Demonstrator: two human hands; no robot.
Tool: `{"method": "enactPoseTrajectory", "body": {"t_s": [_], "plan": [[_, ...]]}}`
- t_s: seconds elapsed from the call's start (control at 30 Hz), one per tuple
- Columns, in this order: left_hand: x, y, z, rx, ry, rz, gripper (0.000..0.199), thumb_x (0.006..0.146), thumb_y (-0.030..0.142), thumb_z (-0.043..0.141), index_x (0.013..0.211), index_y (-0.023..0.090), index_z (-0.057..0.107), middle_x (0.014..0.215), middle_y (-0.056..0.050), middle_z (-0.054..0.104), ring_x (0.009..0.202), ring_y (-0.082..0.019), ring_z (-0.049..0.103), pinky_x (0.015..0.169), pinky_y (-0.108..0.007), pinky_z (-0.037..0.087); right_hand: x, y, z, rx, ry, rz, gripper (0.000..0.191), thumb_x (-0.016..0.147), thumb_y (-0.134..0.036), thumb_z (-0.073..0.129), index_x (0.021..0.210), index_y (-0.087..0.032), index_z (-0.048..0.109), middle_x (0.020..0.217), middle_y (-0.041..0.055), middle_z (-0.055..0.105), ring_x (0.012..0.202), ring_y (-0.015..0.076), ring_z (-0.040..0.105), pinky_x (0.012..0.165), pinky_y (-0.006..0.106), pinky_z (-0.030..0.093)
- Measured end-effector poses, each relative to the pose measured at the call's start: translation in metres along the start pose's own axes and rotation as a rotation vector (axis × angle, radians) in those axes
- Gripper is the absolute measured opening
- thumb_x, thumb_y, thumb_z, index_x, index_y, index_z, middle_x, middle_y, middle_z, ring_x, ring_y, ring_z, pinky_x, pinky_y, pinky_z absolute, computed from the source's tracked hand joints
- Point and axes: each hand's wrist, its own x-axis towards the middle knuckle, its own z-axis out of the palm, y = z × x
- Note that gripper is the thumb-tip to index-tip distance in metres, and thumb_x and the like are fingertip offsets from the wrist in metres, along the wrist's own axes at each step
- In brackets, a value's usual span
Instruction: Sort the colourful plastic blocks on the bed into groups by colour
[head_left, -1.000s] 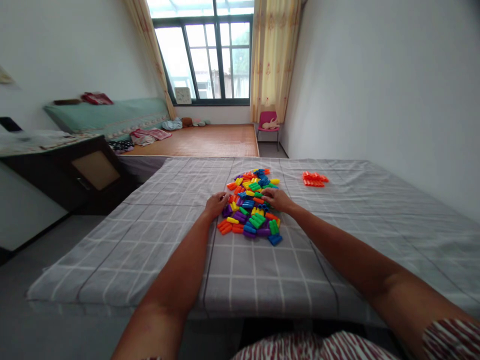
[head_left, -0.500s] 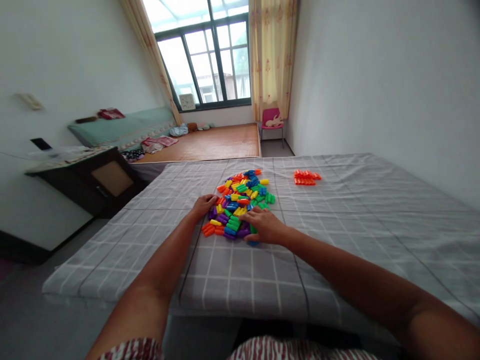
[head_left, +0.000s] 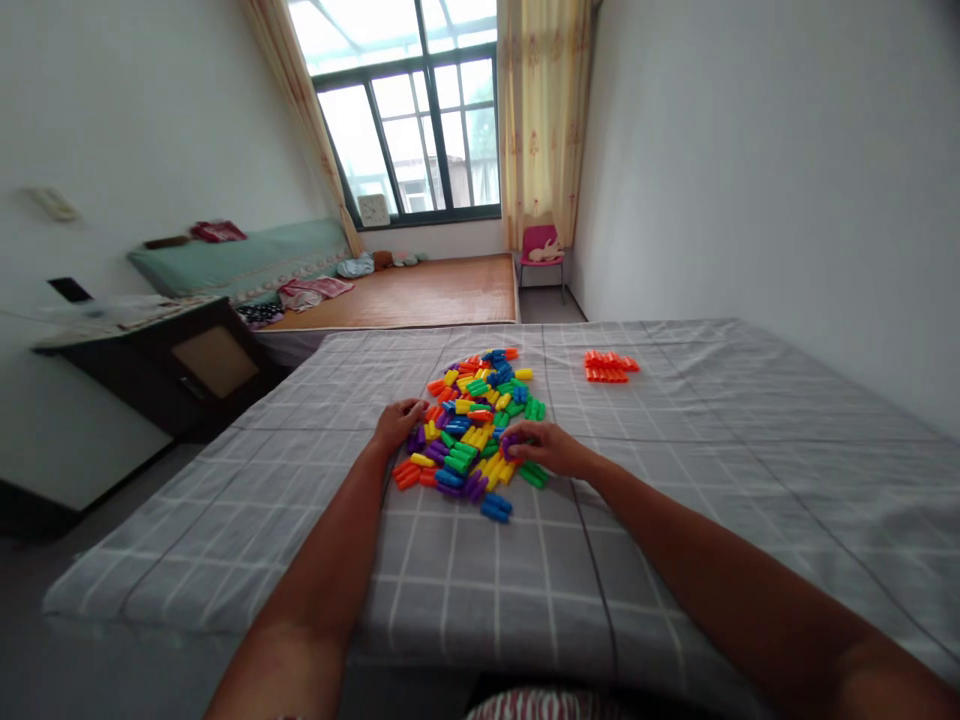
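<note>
A heap of colourful plastic building pieces (head_left: pixel 461 435), in orange, yellow, green, blue and purple, lies on the grey checked cloth (head_left: pixel 480 570). At the heap's left edge rests my left hand (head_left: pixel 397 424), its fingers loosely bent and apart, with no piece visible in it. My right hand (head_left: pixel 555 450) is at the right side of the heap, thumb and fingers pinching a purple piece (head_left: pixel 510 445). Green pieces (head_left: pixel 533 474) lie just under that hand, and a blue piece (head_left: pixel 496 507) sits apart at the near edge.
Orange pieces (head_left: pixel 609 367) lie in a separate group at the right, beyond my right hand. A bed with a brown mat (head_left: pixel 442 290) stands behind the cloth-covered surface, a dark cabinet (head_left: pixel 165 365) at the left, and a pink chair (head_left: pixel 541 245) near the window.
My right hand has lifted slightly and shifted right, now with a purple piece in its fingers. Yellow, green and blue pieces formerly under it are uncovered. My left hand stays beside the heap.
</note>
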Motion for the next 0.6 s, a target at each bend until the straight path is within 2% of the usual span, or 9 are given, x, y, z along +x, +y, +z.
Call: {"method": "enactPoseTrajectory", "body": {"t_s": [0.1, 0.17, 0.27, 0.37, 0.43, 0.6], "plan": [[-0.002, 0.002, 0.0, -0.017, 0.004, 0.0, 0.055, 0.075, 0.061, 0.054, 0.094, 0.013, 0.075, 0.081, -0.007, 0.075, 0.075, -0.02, 0.065, 0.063, -0.026, 0.046, 0.0, -0.002, 0.01, -0.006, -0.026, -0.014, 0.037, 0.078, -0.042, 0.069, 0.107, -0.019, 0.066, 0.099, 0.0056, 0.07, 0.09, 0.0197, 0.066, 0.08, 0.034, 0.055], [-0.003, 0.003, -0.001, -0.029, -0.004, 0.004, 0.055, 0.075, 0.06, 0.054, 0.094, 0.013, 0.075, 0.081, -0.007, 0.074, 0.075, -0.02, 0.065, 0.064, -0.026, 0.047, 0.0, 0.0, 0.011, -0.02, 0.034, -0.013, 0.039, 0.081, -0.042, 0.066, 0.112, -0.019, 0.065, 0.1, 0.0058, 0.07, 0.084, 0.0183, 0.067, 0.076, 0.033, 0.056], [-0.004, 0.003, -0.002, -0.051, -0.02, 0.011, 0.054, 0.074, 0.06, 0.055, 0.092, 0.013, 0.074, 0.079, -0.007, 0.074, 0.072, -0.019, 0.064, 0.064, -0.027, 0.046, 0.0, 0.008, 0.0, -0.109, 0.277, -0.01, 0.031, 0.086, -0.04, 0.058, 0.109, -0.019, 0.064, 0.096, 0.0052, 0.07, 0.073, 0.0152, 0.064, 0.066, 0.03, 0.055], [-0.004, 0.002, -0.002, -0.089, -0.036, 0.012, 0.057, 0.074, 0.062, 0.056, 0.093, 0.013, 0.074, 0.076, -0.006, 0.073, 0.069, -0.019, 0.063, 0.062, -0.027, 0.046, -0.001, 0.015, -0.012, -0.315, 0.483, -0.022, 0.022, 0.086, -0.031, 0.055, 0.103, -0.02, 0.064, 0.094, 0.0047, 0.07, 0.073, 0.0152, 0.063, 0.067, 0.029, 0.052], [-0.004, 0.001, -0.002, -0.084, -0.051, 0.018, 0.057, 0.075, 0.062, 0.055, 0.095, 0.012, 0.074, 0.078, -0.007, 0.073, 0.069, -0.019, 0.063, 0.061, -0.027, 0.046, -0.003, 0.017, -0.013, -0.447, 0.492, -0.038, 0.021, 0.086, -0.027, 0.054, 0.103, -0.02, 0.065, 0.097, 0.0052, 0.07, 0.077, 0.0161, 0.063, 0.069, 0.03, 0.052], [-0.006, 0.003, -0.003, 0.012, -0.073, 0.053, 0.054, 0.078, 0.059, 0.05, 0.095, 0.013, 0.074, 0.082, -0.006, 0.073, 0.076, -0.019, 0.063, 0.062, -0.026, 0.045, -0.005, 0.004, 0.006, -0.614, 0.316, -0.17, 0.023, 0.092, -0.03, 0.051, 0.108, -0.021, 0.065, 0.104, 0.0083, 0.069, 0.093, 0.0196, 0.062, 0.08, 0.034, 0.051]]}}
